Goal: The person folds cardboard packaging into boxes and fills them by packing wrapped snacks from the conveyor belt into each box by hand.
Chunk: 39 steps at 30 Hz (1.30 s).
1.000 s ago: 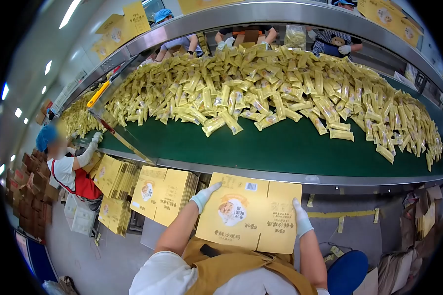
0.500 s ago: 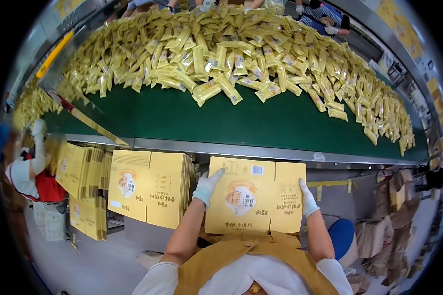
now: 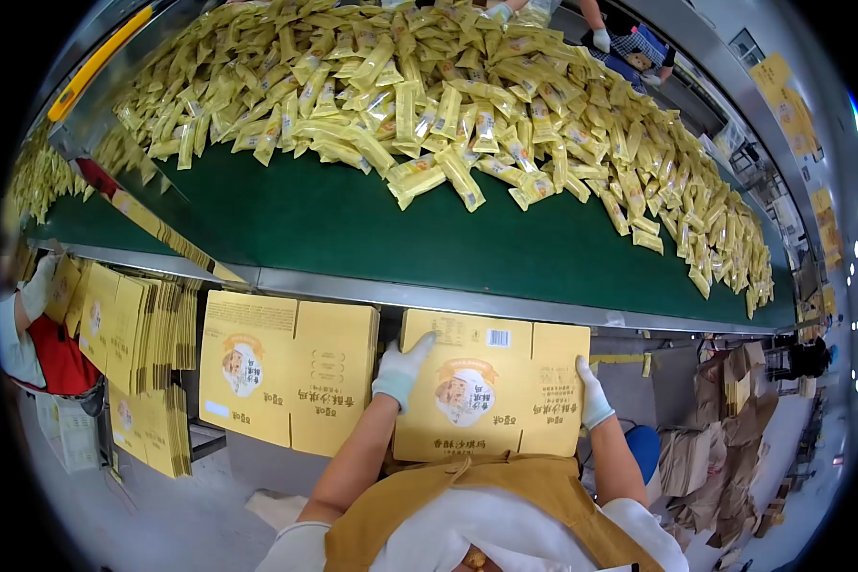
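Observation:
A flat yellow printed carton point(image 3: 467, 381) is held level in front of my apron, just below the edge of the conveyor. My left hand point(image 3: 403, 372), in a white glove, grips its left edge with the thumb on top. On the opposite edge, my gloved right hand point(image 3: 593, 393) holds it too, thumb along the side. The fingers beneath the carton are hidden. Left of it stands a stack of flat cartons point(image 3: 286, 374) with the same print. Beyond the metal edge, a large heap of yellow wrapped snack packets point(image 3: 429, 105) lies on the green conveyor belt point(image 3: 353, 229).
More flat cartons point(image 3: 129, 334) stand at the left, beside a co-worker in a red apron point(image 3: 62, 348). The conveyor's metal rail point(image 3: 429, 296) runs across in front of me. A blue stool point(image 3: 643, 450) and crumpled brown paper point(image 3: 705, 448) are at the right.
The view has tilted and shifted slightly. Both hands keep their hold on the carton, which stays nearly in place. The co-worker at the left has lowered an arm to the cartons.

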{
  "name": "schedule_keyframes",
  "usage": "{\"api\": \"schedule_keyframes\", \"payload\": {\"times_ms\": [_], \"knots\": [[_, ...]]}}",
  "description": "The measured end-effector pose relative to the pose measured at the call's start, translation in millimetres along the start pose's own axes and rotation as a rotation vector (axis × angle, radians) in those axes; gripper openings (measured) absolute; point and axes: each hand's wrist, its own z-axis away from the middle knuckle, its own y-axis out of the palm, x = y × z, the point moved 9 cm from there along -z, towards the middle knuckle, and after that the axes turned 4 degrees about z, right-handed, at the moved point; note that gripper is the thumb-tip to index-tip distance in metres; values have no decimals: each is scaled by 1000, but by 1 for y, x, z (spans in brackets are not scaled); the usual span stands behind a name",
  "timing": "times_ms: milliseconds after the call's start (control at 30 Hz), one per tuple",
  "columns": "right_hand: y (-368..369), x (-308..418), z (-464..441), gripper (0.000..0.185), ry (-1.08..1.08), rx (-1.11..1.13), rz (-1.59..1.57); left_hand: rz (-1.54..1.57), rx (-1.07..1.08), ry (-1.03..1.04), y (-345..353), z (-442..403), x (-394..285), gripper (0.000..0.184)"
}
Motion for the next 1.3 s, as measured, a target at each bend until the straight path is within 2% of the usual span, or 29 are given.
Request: {"api": "schedule_keyframes", "payload": {"times_ms": [133, 367, 500, 900, 1000, 1067, 1133, 1167, 1267, 1300], "knots": [[-9, -10, -6, 66, -53, -34, -27, 24, -10, -12, 3, 5, -5, 83], [-29, -23, -26, 66, -77, -43, -35, 42, 4, 119, 7, -7, 4, 76], [-38, -25, -36, 65, -103, 26, -45, -66, -52, 120, 12, 11, -11, 75], [-52, -35, -54, 71, -78, 3, 19, -158, -107, 71, 11, -20, 26, 76], [-67, -39, -69, 75, -195, -69, 198, -252, -156, 121, 9, -17, 19, 71], [-74, -12, -62, 62, -342, -310, 735, -372, -197, 171, 11, 0, -2, 64], [-46, 48, -13, 53, -401, -538, 1349, -822, -417, 598, 27, 48, -58, 55], [-33, 77, 6, 35, -576, -581, 1319, -1041, -530, 814, 42, 74, -85, 51], [-41, 137, 21, 26, -1061, -624, 1039, -935, -337, 1113, 68, 98, -139, 48], [-46, 160, 18, 25, -1157, -648, 1009, -882, -340, 1200, 69, 96, -163, 46]]}}
